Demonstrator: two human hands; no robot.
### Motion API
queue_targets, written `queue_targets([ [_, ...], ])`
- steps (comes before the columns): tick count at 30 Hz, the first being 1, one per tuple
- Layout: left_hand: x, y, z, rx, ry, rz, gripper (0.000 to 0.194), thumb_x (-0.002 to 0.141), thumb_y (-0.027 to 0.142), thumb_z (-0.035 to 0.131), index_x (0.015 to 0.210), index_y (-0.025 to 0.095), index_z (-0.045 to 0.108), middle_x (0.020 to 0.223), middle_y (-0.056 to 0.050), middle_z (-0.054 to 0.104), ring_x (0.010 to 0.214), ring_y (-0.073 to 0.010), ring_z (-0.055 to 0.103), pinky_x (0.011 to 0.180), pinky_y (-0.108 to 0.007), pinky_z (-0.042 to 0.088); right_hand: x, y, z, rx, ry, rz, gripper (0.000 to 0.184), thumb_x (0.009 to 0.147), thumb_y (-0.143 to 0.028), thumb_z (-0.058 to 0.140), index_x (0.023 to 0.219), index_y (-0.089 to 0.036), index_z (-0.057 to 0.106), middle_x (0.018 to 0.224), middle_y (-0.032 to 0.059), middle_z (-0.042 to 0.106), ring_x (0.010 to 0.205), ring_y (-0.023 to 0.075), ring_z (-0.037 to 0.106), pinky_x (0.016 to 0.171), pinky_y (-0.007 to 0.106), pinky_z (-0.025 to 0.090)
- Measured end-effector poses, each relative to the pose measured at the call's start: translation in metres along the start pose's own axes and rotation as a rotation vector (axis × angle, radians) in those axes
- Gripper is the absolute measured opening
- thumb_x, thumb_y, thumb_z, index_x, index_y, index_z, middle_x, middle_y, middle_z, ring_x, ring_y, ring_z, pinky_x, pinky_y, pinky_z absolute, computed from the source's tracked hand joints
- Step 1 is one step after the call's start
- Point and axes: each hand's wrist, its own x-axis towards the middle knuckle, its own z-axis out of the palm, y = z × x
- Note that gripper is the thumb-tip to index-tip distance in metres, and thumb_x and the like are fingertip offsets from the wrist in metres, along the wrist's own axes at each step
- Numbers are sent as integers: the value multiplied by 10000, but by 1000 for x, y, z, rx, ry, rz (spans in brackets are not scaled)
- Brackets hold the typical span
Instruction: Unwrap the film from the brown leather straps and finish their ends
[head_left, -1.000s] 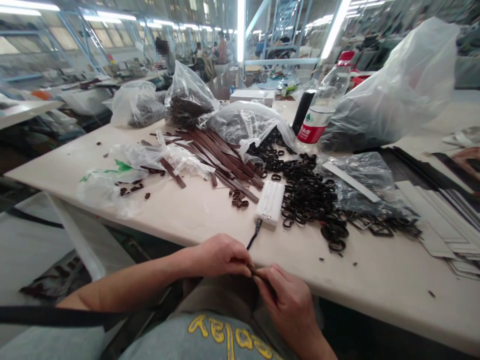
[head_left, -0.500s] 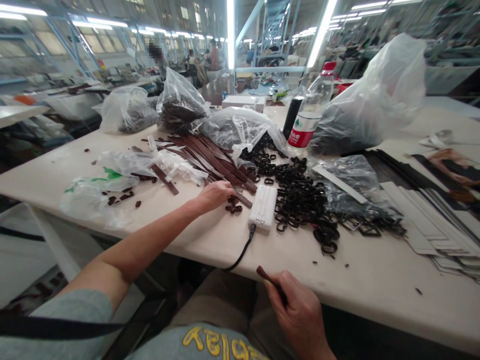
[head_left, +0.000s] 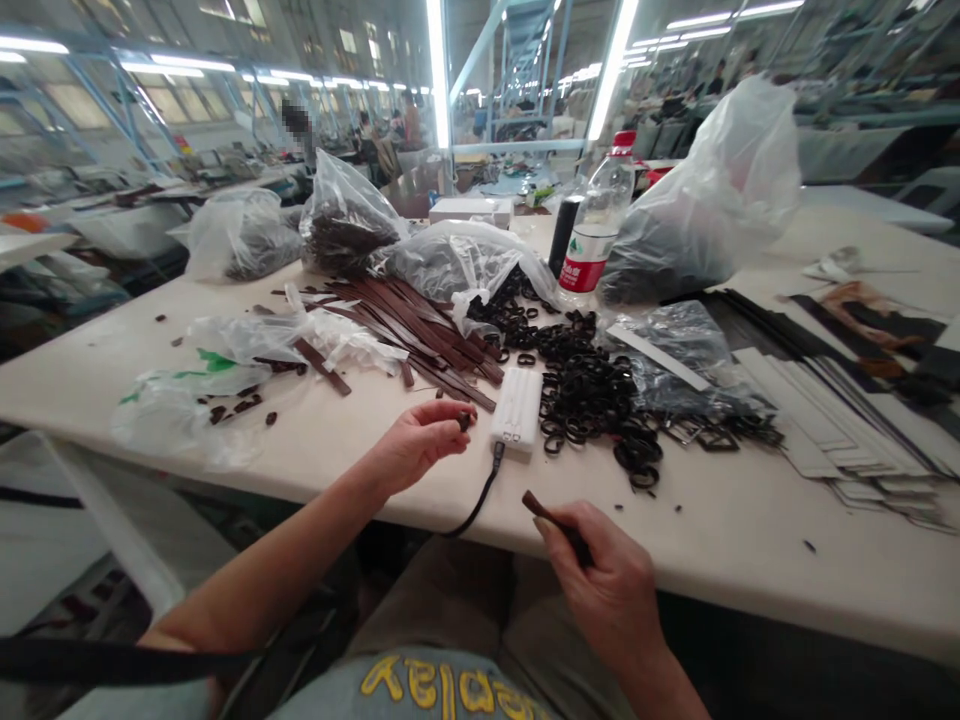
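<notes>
My left hand point(head_left: 420, 438) is just above the table, its fingertips pinched on a small dark brown loop point(head_left: 463, 421); whether there is more than one loop in them I cannot make out. At the table's front edge, my right hand point(head_left: 604, 562) is wrapped round a brown strap point(head_left: 541, 507) whose end sticks out past the thumb. A white power bank point(head_left: 517, 405) with a black cable point(head_left: 486, 492) plugged in lies right of my left hand. Behind that hand, long brown strips point(head_left: 420, 330) are spread in a pile.
Black loops point(head_left: 589, 385) are heaped right of the power bank. A red-capped bottle point(head_left: 592, 245) stands behind them, near a big plastic bag point(head_left: 705, 200). White strips point(head_left: 817, 420) lie at the right. Crumpled plastic point(head_left: 187, 395) and several brown loops point(head_left: 244, 405) are at the left.
My left hand has lifted from the small brown loops on the table and come nearer, now with a loop in its fingertips. My right hand keeps the strap, slightly raised. The view has shifted a little.
</notes>
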Motion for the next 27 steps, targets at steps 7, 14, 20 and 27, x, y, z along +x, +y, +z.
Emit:
queue_targets([
  [7,-34,-22,17,-102,-17,-73,410,514,280,939,864,139,778,741,-35,684,583,-59,579,558,-157,469,10,-21,0,43,47,-9,105,914,-197,613,810,-213,614,649,-57,540,558,100,493,542,224,359],
  [14,-43,-40,25,-117,-28,-143,440,585,441,899,803,100,726,626,-5,594,503,-38,493,454,-125,394,9,-28,3,-79,55,-129,115,940,-168,573,834,-183,615,677,-24,559,588,121,521,586,254,363],
  [20,-44,-52,25,73,-91,-195,465,693,561,779,692,120,633,527,33,532,384,-38,417,373,-158,307,5,-27,9,-318,56,-262,206,975,-188,537,814,-171,664,646,14,589,582,157,525,577,306,322],
  [27,-43,-46,29,437,-132,-111,481,722,591,702,614,133,601,448,35,510,376,-58,425,389,-178,283,-5,-22,11,-353,-14,-275,245,997,-212,498,847,-172,687,644,17,592,576,156,517,572,308,308],
])
